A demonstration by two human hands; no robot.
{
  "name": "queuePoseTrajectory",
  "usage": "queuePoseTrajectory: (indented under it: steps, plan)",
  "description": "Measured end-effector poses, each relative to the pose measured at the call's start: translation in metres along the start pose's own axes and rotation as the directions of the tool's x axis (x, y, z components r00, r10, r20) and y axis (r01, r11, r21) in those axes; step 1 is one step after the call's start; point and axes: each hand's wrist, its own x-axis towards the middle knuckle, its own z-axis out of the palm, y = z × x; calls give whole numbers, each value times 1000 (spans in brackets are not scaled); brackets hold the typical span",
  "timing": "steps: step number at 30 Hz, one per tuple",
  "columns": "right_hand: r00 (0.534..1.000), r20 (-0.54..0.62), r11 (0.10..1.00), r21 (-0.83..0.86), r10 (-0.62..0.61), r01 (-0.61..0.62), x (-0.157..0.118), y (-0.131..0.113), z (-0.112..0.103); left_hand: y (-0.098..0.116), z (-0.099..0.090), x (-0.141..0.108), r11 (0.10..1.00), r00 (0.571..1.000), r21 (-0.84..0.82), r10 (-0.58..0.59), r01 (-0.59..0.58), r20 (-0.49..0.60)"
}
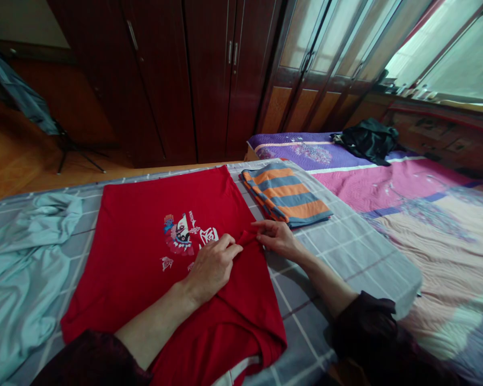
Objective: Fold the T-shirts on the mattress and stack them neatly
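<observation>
A red T-shirt with a printed figure and the word CHINA lies spread over the grey checked cloth. Its near part is bunched and partly folded over, with a white stripe showing at the bottom edge. My left hand rests on the shirt beside the print, fingers closed on a fold of the fabric. At the shirt's right edge, my right hand pinches a raised bit of the same fabric between thumb and fingers. Just beyond that hand sits a folded orange and grey striped garment.
A crumpled pale green cloth lies at the left on the grey checked cloth. To the right is a bed with a colourful quilt and a black garment. Dark wooden wardrobes stand behind, and a tripod stand at far left.
</observation>
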Motion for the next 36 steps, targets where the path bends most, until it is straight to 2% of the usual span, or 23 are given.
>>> queuePoseTrajectory:
  steps: [3,13,16,18,20,22,25,26,28,36]
  plan:
    - [1000,-17,1000,-7,0,-1,1,4,1,1,-1,-1,999,999,34,16,-17,44]
    - [995,-93,996,-81,-48,40,-1,8,5,1,-3,-2,998,993,50,-38,32,112]
    - [992,-114,992,-120,-61,47,0,12,6,1,-3,-2,993,995,115,-44,33,88]
    - [988,-139,987,-150,-69,48,0,15,7,4,-4,-3,984,1000,176,12,-12,3]
    - [984,-161,983,-178,-75,46,0,16,8,11,-7,-4,972,991,206,122,-108,-56]
    - [982,-171,979,-200,-81,46,0,16,8,23,-10,-5,956,968,152,250,-249,17]
    - [981,-172,973,-223,-89,49,-2,12,8,39,-12,-8,913,887,-10,398,-407,235]
    - [981,-169,972,-228,-92,52,-2,10,8,43,-12,-9,902,861,-43,424,-430,282]
    - [983,-159,970,-236,-96,57,-2,8,8,47,-10,-11,892,835,-55,440,-449,329]
    - [977,-179,964,-259,-116,67,-1,14,9,48,-2,-15,858,814,-5,488,-513,314]
